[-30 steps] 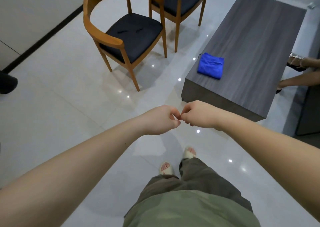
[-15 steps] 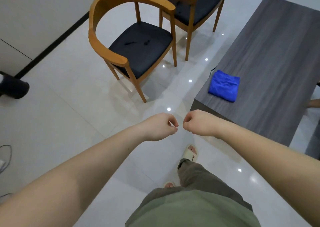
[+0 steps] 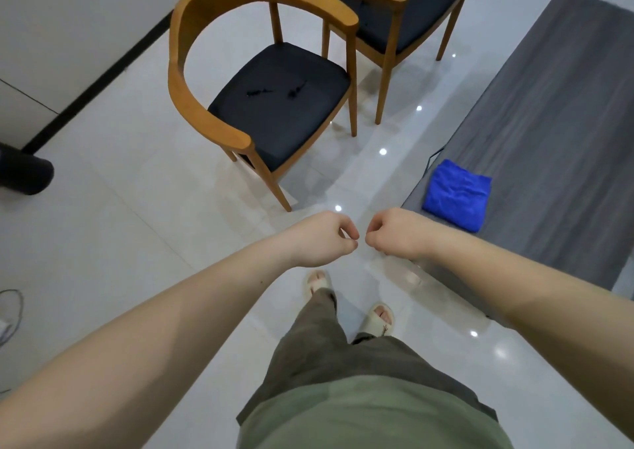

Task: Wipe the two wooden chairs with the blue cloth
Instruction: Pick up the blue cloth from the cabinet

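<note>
Both arms reach forward over the pale tiled floor [image 3: 120, 236]. The left hand [image 3: 322, 239] and the right hand [image 3: 394, 234] are side by side with a thin gap between their knuckles. Each hand is curled into a loose fist, thumb against the bent fingers, and holds nothing. The blue cloth [image 3: 456, 194] lies folded just ahead of the right hand and a little to its outer side, near the corner of the grey wood-grain surface [image 3: 549, 122], and neither hand touches it. The surface runs away ahead and to the right of the right hand, and its near edge passes under that forearm. The nearer wooden chair [image 3: 278, 105] stands ahead of the left hand, upright on the floor, with its curved back and armrest towards the left and two small dark ties lying on its black seat. The second wooden chair [image 3: 411, 9] stands just beyond it, ahead of both hands and cut off by the top edge of the view. Below the hands, two feet in pale sandals [image 3: 379, 318] stand on the tiles. Far to the outer side of the left arm sits a dark rounded object [image 3: 24, 170], and closer in there is a loop of grey cable [image 3: 10, 315].
</note>
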